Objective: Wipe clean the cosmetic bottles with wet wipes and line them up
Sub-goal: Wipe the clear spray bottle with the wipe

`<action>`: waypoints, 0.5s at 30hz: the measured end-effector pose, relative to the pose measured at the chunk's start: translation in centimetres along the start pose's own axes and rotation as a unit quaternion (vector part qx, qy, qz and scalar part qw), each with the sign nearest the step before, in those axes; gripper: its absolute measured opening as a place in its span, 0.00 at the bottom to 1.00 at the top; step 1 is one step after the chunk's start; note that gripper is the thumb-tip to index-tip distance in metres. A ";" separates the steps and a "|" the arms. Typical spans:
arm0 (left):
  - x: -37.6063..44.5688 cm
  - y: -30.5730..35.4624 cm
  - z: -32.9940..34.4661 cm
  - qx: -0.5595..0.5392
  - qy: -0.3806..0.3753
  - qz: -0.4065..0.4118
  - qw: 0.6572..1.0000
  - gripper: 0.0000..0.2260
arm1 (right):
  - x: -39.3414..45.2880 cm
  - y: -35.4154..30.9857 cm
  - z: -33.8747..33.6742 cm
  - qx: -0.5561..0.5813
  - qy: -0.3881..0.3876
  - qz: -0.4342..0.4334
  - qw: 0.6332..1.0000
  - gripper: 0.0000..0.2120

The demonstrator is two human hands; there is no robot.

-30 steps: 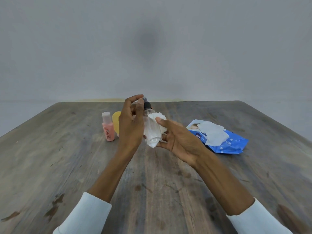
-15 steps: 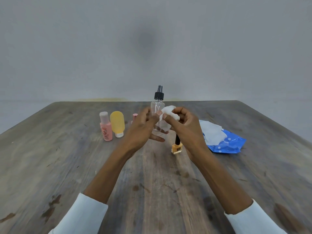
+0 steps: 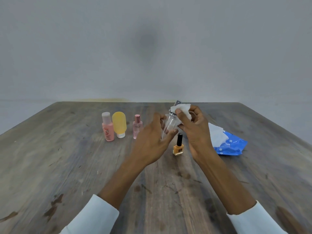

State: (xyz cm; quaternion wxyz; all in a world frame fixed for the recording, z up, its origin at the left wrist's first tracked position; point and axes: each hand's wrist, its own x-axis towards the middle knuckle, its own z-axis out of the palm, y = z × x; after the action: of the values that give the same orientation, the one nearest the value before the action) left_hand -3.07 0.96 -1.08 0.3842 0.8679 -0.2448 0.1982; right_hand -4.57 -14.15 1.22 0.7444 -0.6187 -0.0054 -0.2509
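My left hand [image 3: 152, 142] grips the body of a clear spray bottle [image 3: 169, 123], which tilts to the right above the table. My right hand [image 3: 194, 130] presses a white wet wipe [image 3: 183, 109] over the bottle's neck and black spray top, hiding most of the top. An orange nail polish bottle [image 3: 178, 147] with a black cap stands just below the hands. Three bottles stand side by side at the left: a pink one [image 3: 107, 127], a yellow one [image 3: 119, 124] on its white cap, and a small pink perfume bottle [image 3: 137, 127].
A blue wet wipe pack [image 3: 231, 146] lies at the right with a white wipe [image 3: 217, 135] pulled out on top of it. The wooden table [image 3: 67, 166] has dark stains near its front edge. A plain grey wall stands behind.
The spray bottle has gone from upright to tilted right. My right hand has moved the wipe up from the bottle's body onto its spray top. The nail polish came into view.
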 end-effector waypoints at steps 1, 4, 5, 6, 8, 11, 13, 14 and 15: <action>-0.2 0.3 0.1 -0.004 -0.002 -0.004 1.000 0.22 | -0.1 0.0 0.0 -0.023 0.006 -0.010 1.000 0.12; -0.2 0.5 0.3 -0.046 0.003 -0.019 0.999 0.21 | -0.2 -0.1 0.0 -0.044 0.007 -0.024 0.999 0.13; -0.1 0.5 0.3 -0.079 0.000 -0.025 0.997 0.20 | -0.1 -0.2 0.0 -0.045 0.005 -0.026 0.999 0.13; 0.0 0.5 0.3 -0.125 -0.011 -0.033 0.992 0.19 | -0.1 -0.2 0.0 -0.040 0.005 -0.023 0.999 0.14; 0.1 0.8 0.2 -0.229 -0.054 -0.055 0.970 0.16 | 0.0 -0.4 -0.1 0.009 0.004 0.010 1.000 0.18; 0.4 0.8 -0.4 -0.367 -0.123 -0.074 0.919 0.15 | 0.4 -1.0 -0.7 0.092 -0.044 0.080 0.992 0.23; 0.5 0.8 -1.0 -0.481 -0.188 -0.076 0.853 0.20 | 0.3 -1.7 -1.0 0.115 -0.112 0.089 0.983 0.20; 0.4 0.8 -1.3 -0.544 -0.226 -0.076 0.805 0.21 | 0.2 -2.0 -1.1 0.132 -0.153 0.092 0.975 0.16; 0.2 1.1 -1.5 -0.598 -0.261 -0.077 0.754 0.21 | -0.1 -2.4 -1.1 0.160 -0.191 0.102 0.963 0.13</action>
State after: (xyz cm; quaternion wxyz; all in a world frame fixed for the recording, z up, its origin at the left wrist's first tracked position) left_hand -3.73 1.46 0.62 0.7603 0.4951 -0.3361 -0.2529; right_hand -5.86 -15.40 3.14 0.8405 -0.5253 -0.1246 -0.0467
